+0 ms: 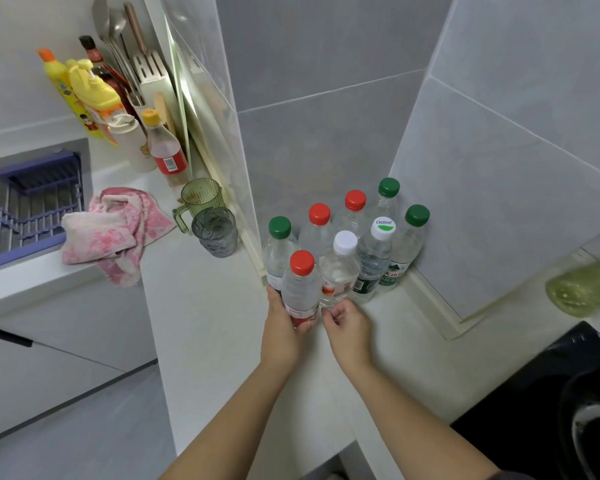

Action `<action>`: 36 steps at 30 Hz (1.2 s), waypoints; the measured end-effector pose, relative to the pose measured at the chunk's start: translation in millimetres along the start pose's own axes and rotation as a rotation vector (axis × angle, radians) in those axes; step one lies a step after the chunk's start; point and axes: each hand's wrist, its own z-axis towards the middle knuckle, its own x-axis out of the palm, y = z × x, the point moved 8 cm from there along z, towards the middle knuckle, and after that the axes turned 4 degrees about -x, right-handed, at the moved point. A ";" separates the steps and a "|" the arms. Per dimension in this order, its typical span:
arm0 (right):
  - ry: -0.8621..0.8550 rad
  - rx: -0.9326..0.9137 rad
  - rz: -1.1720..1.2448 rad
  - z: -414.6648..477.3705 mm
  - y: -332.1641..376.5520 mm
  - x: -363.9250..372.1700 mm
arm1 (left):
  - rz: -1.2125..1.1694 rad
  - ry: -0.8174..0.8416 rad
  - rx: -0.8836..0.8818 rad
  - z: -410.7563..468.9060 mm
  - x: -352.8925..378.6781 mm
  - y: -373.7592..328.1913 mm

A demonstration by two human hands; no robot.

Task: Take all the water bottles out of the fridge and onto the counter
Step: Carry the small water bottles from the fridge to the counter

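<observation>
Several clear water bottles stand upright in a cluster on the white counter (201,306), in the corner by the grey tiled wall; their caps are red, green and white. My left hand (282,327) grips the nearest red-capped bottle (300,289) low on its body. Just right of it, my right hand (347,323) has its fingers loosely curled at the base of the white-capped bottle (340,268); I cannot tell whether it holds that bottle. A green-capped bottle (278,244) stands behind my left hand. The fridge is out of view.
Two green-tinted cups (215,233) and a pink towel (111,233) sit left of the bottles. Detergent and sauce bottles (90,95) line the back left beside a sink with a purple rack (32,209). A black stove (548,403) lies at right.
</observation>
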 end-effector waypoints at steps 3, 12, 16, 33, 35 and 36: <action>-0.003 -0.018 -0.007 0.8 0.5 0.0 | -0.002 0.035 -0.035 2.4 2.9 4.2; 0.001 0.127 0.047 0.9 -16.0 -23.2 | 0.022 0.121 0.020 1.6 -6.3 7.0; -0.023 0.203 0.038 13.9 -22.7 -44.7 | 0.059 0.147 0.010 6.1 -6.7 12.5; 0.117 0.263 -0.063 19.3 -26.1 -31.0 | 0.069 0.147 0.035 9.6 -13.7 9.9; 0.086 0.346 -0.150 17.4 -30.2 -31.8 | 0.081 0.158 0.028 11.4 -14.1 9.7; 0.049 0.381 -0.186 20.1 -30.0 -32.6 | 0.086 0.163 0.028 12.1 -14.1 9.7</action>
